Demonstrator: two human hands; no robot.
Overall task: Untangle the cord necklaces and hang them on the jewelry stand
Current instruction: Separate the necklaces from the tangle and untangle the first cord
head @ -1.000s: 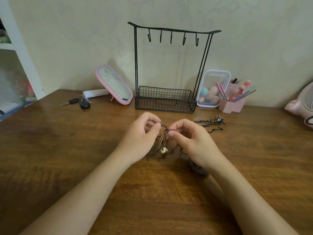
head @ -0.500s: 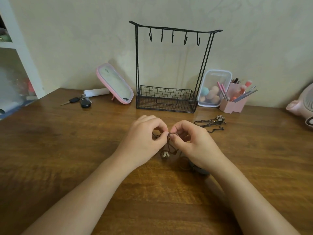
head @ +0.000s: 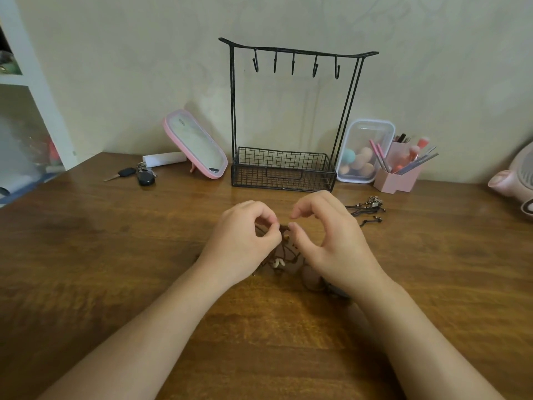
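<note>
- Pinching the brown cord tangle [head: 284,255] between thumb and forefinger, my left hand [head: 242,243] anchors it.
- At 3 o'clock, my right hand [head: 331,243], pinching a half-second ago, now has its finger and thumb parted wide. It is probably regripping, with the knot unsolved.
- Dark necklace [head: 367,207] at 2 o'clock.
- Jewelry stand [head: 284,171] at 12 o'clock, hooks [head: 293,64] bare.

The wooden table [head: 115,284] carries tangled brown cord necklaces [head: 281,259] between and under the left hand [head: 245,243] and right hand [head: 334,246], and dark cord necklaces [head: 366,208] just right of the right hand. Beyond both hands stands a black wire jewelry stand [head: 284,180]. Beyond the left hand are a pink mirror [head: 196,145], a white tube [head: 165,158] and car keys [head: 138,176]; beyond the right are a clear box of makeup sponges [head: 363,151], a pink brush holder [head: 399,176] and a pink fan [head: 516,174].
</note>
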